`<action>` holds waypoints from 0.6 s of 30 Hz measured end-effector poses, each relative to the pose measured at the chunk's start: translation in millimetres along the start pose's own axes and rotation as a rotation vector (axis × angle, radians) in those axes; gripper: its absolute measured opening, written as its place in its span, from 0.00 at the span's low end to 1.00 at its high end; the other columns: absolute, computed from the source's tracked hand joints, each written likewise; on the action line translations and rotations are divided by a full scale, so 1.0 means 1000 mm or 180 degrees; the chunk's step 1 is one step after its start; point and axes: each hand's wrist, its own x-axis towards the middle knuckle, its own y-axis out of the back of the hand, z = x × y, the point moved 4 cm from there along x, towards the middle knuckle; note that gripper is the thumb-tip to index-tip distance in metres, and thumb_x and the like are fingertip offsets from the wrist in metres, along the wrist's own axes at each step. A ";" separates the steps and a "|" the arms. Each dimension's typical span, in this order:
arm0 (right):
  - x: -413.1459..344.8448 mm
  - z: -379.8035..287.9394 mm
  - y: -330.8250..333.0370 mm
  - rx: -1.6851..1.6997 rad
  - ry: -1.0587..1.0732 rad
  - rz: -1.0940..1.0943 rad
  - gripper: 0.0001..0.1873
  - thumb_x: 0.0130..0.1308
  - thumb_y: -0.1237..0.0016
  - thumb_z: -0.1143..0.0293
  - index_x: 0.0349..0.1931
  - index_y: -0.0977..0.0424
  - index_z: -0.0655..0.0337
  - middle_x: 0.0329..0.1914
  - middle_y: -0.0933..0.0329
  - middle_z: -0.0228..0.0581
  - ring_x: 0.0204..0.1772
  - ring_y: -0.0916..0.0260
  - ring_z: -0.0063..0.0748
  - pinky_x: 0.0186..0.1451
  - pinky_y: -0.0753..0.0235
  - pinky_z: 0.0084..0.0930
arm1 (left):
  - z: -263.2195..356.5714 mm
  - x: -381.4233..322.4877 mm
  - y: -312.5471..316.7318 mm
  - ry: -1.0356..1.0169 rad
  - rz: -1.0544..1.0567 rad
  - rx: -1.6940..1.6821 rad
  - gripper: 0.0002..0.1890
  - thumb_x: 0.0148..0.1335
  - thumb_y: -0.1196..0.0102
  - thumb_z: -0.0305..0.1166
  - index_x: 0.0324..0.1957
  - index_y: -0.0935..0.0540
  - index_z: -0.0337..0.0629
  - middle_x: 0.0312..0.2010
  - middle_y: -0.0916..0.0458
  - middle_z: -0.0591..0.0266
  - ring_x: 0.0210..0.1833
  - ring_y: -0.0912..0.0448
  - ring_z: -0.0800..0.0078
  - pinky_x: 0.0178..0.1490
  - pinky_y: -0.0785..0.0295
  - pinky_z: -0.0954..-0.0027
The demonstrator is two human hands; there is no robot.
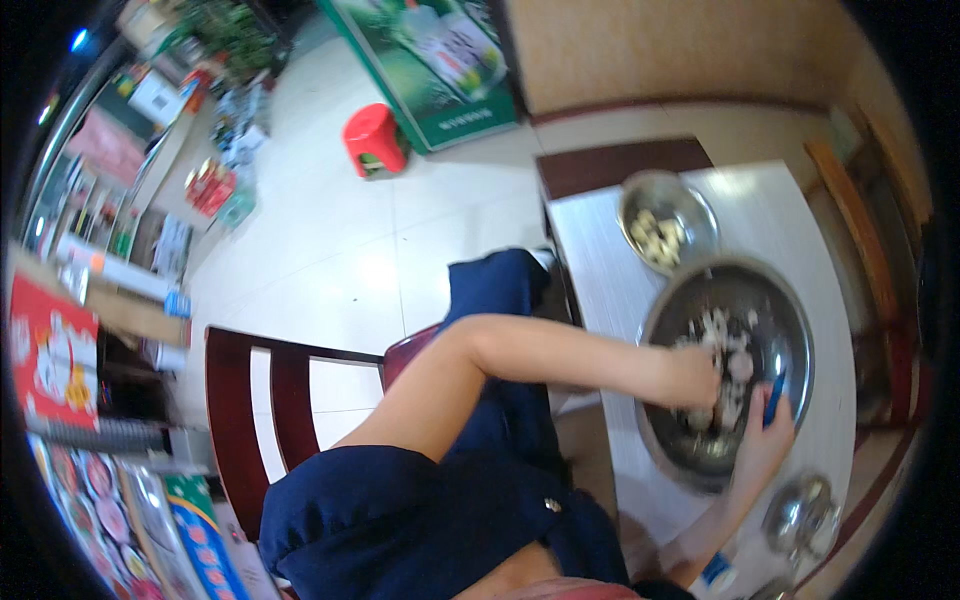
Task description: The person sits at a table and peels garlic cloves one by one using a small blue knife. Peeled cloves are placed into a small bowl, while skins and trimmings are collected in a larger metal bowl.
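A large stainless steel bowl (776, 315) lies before me on a pale table, with whitish pieces that look like garlic (709, 326) in its bottom. My left hand (694, 381) reaches down into this bowl among the pieces. Its fingers are blurred and partly hidden, so whether they grip a piece does not show. Over the bowl's near right side, my right hand (772, 424) is closed around a small blue tool (775, 397), perhaps a knife. Beyond the large bowl stands a smaller metal bowl (701, 210) holding several pale peeled cloves (660, 238).
Close to my right forearm are a shiny metal vessel (799, 510) and a blue-and-white container (718, 571). The table (600, 247) has a wooden chair (862, 240) along its far side. Behind me on the left is a dark wooden chair back (236, 405). A red plastic stool (375, 139) stands on the tiled floor.
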 end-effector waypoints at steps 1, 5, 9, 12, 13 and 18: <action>0.001 0.002 -0.004 0.0231 -0.0015 -0.0101 0.11 0.68 0.51 0.66 0.38 0.26 0.67 0.29 0.25 0.36 0.33 0.30 0.25 0.40 0.29 0.24 | 0.000 -0.001 -0.006 -0.0012 -0.0052 0.0060 0.04 0.50 0.44 0.28 0.29 0.17 0.46 0.26 0.17 0.57 0.33 0.16 0.58 0.29 0.22 0.59; -0.003 0.013 -0.012 0.0913 -0.0250 -0.0306 0.10 0.68 0.52 0.69 0.37 0.26 0.69 0.29 0.25 0.33 0.33 0.30 0.23 0.39 0.29 0.22 | -0.011 0.000 0.007 0.0341 0.0497 -0.0613 0.04 0.51 0.43 0.28 0.30 0.19 0.41 0.30 0.20 0.53 0.35 0.18 0.56 0.33 0.24 0.58; -0.005 0.004 -0.015 0.1586 -0.0080 -0.0271 0.08 0.65 0.49 0.73 0.37 0.25 0.70 0.28 0.25 0.31 0.33 0.30 0.20 0.39 0.29 0.19 | -0.021 -0.015 0.044 0.0748 0.2255 -0.2305 0.08 0.45 0.38 0.24 0.30 0.22 0.37 0.27 0.25 0.54 0.33 0.22 0.55 0.37 0.27 0.61; -0.004 -0.002 -0.012 0.1688 -0.0022 -0.0391 0.07 0.64 0.48 0.74 0.37 0.24 0.70 0.28 0.25 0.30 0.33 0.30 0.18 0.39 0.30 0.16 | -0.018 -0.015 0.036 0.0955 0.2280 -0.2990 0.10 0.42 0.36 0.21 0.28 0.23 0.36 0.25 0.23 0.54 0.30 0.22 0.59 0.34 0.29 0.63; -0.004 0.001 -0.014 0.1756 0.0012 -0.0410 0.07 0.64 0.47 0.74 0.37 0.24 0.70 0.28 0.24 0.30 0.33 0.30 0.18 0.39 0.30 0.16 | -0.016 -0.019 0.037 0.1051 0.2317 -0.3075 0.10 0.42 0.36 0.21 0.28 0.23 0.35 0.25 0.22 0.54 0.29 0.22 0.59 0.34 0.29 0.64; -0.004 -0.007 -0.020 0.1781 0.0033 -0.0575 0.06 0.61 0.44 0.75 0.35 0.24 0.69 0.28 0.23 0.32 0.31 0.29 0.17 0.37 0.31 0.14 | -0.008 -0.033 0.037 0.1235 0.2559 -0.3130 0.11 0.43 0.35 0.21 0.31 0.22 0.34 0.24 0.20 0.55 0.29 0.20 0.65 0.34 0.27 0.69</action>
